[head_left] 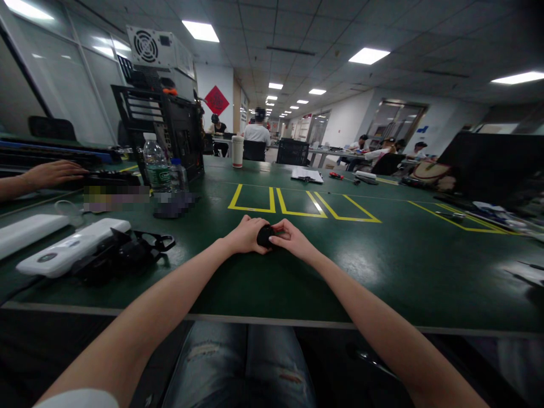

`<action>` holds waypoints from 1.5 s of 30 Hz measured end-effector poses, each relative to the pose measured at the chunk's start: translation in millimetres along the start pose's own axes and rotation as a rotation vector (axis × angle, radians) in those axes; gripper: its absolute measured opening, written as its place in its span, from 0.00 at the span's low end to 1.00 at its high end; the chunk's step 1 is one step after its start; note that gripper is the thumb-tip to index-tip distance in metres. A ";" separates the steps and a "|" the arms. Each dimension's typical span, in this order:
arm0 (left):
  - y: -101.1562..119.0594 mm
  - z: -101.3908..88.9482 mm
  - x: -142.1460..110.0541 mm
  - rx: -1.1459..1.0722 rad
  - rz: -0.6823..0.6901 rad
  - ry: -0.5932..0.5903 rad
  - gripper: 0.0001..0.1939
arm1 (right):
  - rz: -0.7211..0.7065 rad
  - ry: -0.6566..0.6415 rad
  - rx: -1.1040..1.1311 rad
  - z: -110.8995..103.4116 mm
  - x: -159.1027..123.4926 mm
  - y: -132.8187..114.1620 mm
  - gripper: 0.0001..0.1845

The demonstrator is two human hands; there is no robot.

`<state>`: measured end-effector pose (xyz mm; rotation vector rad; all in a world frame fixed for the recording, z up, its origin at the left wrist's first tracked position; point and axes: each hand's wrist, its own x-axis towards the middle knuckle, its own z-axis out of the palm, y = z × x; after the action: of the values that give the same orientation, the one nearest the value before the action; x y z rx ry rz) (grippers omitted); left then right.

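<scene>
A small round black object (264, 236) is between my hands, just above or on the green table (238, 289); its kind does not show. My left hand (247, 235) is wrapped round it from the left, the fingers curled over its far side. From the right, my right hand (290, 237) pinches at its near right edge with thumb and fingers. Part of the object is hidden behind the fingers. Yellow tape outlines (272, 199) are on the table just beyond both hands.
To the left lie a white device (72, 246) and black straps (127, 249). Behind them stand a water bottle (157, 164) and an open computer case (182, 127). Another person's hand (57, 173) rests at far left. A paper cup (237, 152) and a clipboard (306, 174) stand farther back.
</scene>
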<state>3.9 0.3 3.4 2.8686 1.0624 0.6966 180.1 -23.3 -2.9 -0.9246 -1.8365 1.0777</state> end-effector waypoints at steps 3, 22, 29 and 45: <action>0.8 -1.3 -0.5 -0.005 0.002 -0.003 0.28 | -0.007 0.012 0.012 0.1 1.0 0.7 0.13; 1.4 -0.8 0.4 -0.004 -0.022 -0.017 0.28 | 0.000 0.016 -0.030 -1.0 2.4 2.2 0.14; 0.0 -1.3 0.0 0.002 -0.002 -0.015 0.28 | 0.065 -0.040 -0.028 -3.1 1.1 3.4 0.18; -1.1 -0.3 -0.3 -0.007 0.017 0.001 0.28 | 0.071 -0.014 -0.062 -2.6 2.3 4.3 0.18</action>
<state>2.9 0.9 3.5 2.8749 1.0350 0.7007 182.2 -18.8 -5.4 -1.0275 -1.8697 1.0778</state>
